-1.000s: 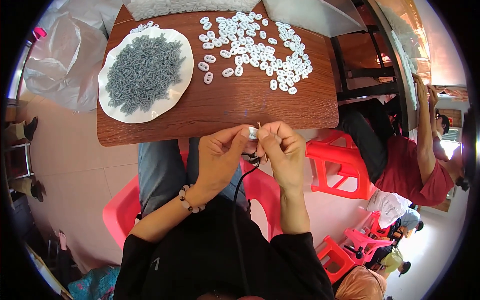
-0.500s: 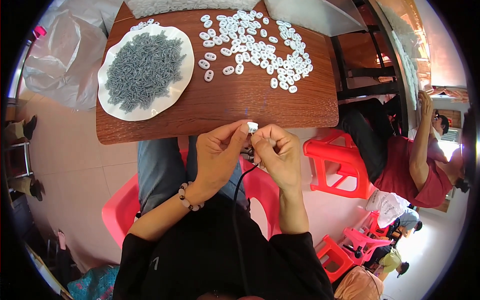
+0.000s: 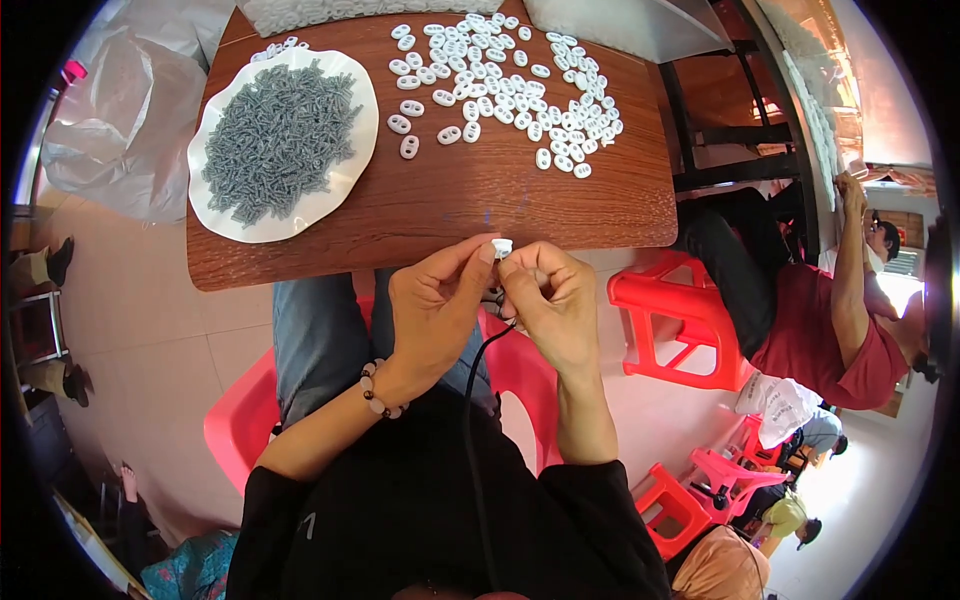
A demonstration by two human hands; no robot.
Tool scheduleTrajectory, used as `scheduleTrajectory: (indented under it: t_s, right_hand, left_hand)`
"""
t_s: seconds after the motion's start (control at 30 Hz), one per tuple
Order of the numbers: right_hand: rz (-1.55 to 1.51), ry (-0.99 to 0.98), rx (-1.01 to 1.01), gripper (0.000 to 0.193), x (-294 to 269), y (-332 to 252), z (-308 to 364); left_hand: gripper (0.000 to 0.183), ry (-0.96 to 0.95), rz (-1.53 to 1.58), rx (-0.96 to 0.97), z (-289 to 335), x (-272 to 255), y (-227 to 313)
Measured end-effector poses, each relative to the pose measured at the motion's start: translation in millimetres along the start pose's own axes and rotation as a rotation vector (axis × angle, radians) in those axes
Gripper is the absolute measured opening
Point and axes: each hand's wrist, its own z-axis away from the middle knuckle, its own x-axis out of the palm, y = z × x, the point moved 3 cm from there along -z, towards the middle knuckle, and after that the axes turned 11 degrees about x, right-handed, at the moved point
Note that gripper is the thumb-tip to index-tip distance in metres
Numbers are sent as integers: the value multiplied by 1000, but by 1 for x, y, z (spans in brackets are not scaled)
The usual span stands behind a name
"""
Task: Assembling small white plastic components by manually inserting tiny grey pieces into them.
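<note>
Pinching 1 white piece (image 3: 502, 245); 1 plate (image 3: 345, 172) holds heaped grey pieces (image 3: 280, 140).

Free tabletop (image 3: 470, 205) ahead, plate (image 3: 346, 174) left, white pieces (image 3: 506, 102) beyond

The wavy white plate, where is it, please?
In the head view, the white plate sits on the table's left side, left of most two-holed white ovals.
</note>
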Motion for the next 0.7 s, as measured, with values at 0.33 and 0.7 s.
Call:
scheduleTrajectory:
  t_s: [0.33, 0.7]
  right_hand:
    - [31, 129, -35, 14, 10, 5, 2]
    - [23, 171, -154, 13, 15, 12, 1]
  left_hand:
    - [21, 28, -62, 59, 3, 3, -6]
    - [21, 104, 22, 7, -3, 4, -1]
